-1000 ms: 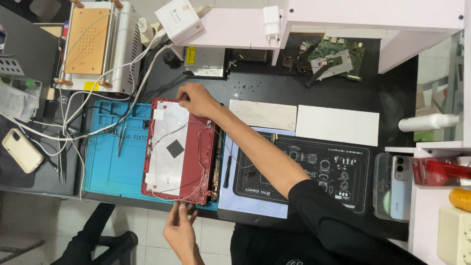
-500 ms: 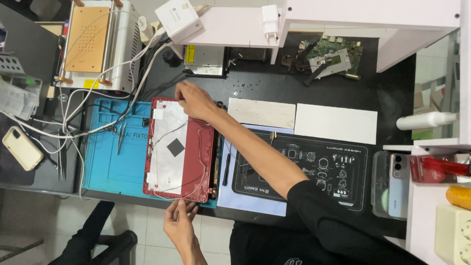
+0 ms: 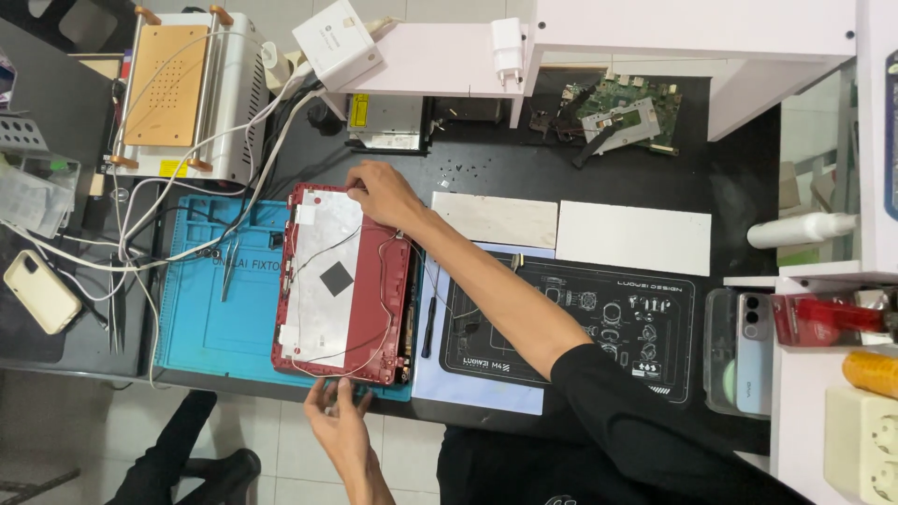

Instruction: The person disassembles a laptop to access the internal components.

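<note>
I see the red laptop lid (image 3: 341, 285) lying inner side up, half on the blue work mat (image 3: 210, 318), half toward the black printed mat (image 3: 599, 323); flat like that it keeps the thin wires (image 3: 369, 341) along its frame reachable. My right hand (image 3: 383, 194) rests at the lid's far edge, fingers curled and pinching at the rim, likely steadying it. My left hand (image 3: 335, 416) is at the near edge, fingertips touching the frame; whether it grips a wire I cannot tell. A black square pad (image 3: 336, 278) sits mid-panel, with a small white sticker (image 3: 305, 214) near the far corner. Tweezers (image 3: 227, 271) lie on the blue mat beside the lid. Two white rectangular sheets (image 3: 631, 237) sit further out; a white bottle (image 3: 800, 229) lies at the shelf edge; a yellow label (image 3: 355, 110) marks the metal box (image 3: 388, 120) at the back.
</note>
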